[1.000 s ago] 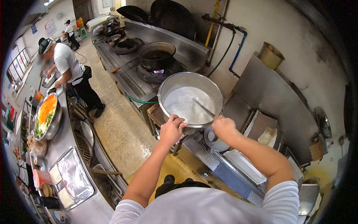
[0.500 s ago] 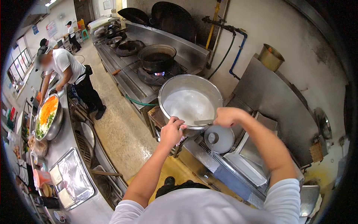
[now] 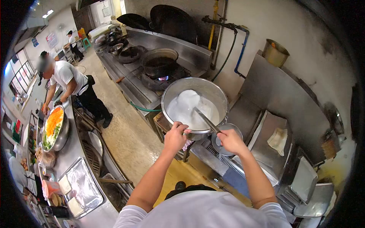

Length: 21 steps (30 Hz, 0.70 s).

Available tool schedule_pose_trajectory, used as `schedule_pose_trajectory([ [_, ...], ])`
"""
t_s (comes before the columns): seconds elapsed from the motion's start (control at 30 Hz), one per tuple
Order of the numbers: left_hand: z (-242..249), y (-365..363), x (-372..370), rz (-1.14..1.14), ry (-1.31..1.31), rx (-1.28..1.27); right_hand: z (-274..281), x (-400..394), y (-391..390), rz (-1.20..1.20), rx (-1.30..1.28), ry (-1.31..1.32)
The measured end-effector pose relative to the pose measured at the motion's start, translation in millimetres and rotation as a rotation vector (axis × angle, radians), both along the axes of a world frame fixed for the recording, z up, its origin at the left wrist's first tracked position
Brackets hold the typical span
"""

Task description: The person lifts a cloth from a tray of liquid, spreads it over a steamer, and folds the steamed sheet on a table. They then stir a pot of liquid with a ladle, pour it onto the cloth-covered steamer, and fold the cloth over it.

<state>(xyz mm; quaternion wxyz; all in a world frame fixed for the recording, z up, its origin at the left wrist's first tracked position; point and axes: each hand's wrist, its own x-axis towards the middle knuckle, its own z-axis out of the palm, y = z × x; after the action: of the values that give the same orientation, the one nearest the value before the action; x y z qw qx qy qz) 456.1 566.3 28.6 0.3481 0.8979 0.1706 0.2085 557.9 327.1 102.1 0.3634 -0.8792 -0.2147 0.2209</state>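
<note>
A large round metal pot (image 3: pixel 224 99) with white contents (image 3: pixel 178 113) stands in front of me, beside the stove. At its near rim, my left hand (image 3: pixel 176 136) grips the edge with bent fingers. The handle of a metal ladle (image 3: pixel 205 119) is in my right hand (image 3: pixel 231 141), which is closed around it at the pot's near right side. The ladle's bowl lies among the white contents, heaped with white. Just right of the pot, partly under my right hand, is a round lid or pan (image 3: pixel 236 131).
A wok-like pot (image 3: pixel 159 62) sits over a lit burner on the stove (image 3: pixel 125 78). To the left, a counter (image 3: pixel 91 212) holds a bowl of cut vegetables (image 3: pixel 62 131) and a foil-lined tray (image 3: pixel 85 186). A co-worker (image 3: pixel 70 76) leans over that counter; others stand farther back.
My right hand has moved down and slightly right, and the ladle now points deeper into the pot, with white contents heaped up. The view has shifted a little, showing a cloth at the right.
</note>
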Motion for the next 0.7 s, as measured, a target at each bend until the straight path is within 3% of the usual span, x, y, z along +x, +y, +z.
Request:
schedule_pose_trajectory([
  [0.17,-4,2,1,-0.01,-0.008,0.051,-11,-24,-15,-0.058,0.05,-0.085],
  [0.47,-2,4,-1,-0.021,-0.022,0.003,-58,-71,-20,-0.155,-0.032,-0.548],
  [0.7,-17,7,5,-0.033,-0.111,0.046,-23,-82,8,-0.205,-0.27,-0.576],
])
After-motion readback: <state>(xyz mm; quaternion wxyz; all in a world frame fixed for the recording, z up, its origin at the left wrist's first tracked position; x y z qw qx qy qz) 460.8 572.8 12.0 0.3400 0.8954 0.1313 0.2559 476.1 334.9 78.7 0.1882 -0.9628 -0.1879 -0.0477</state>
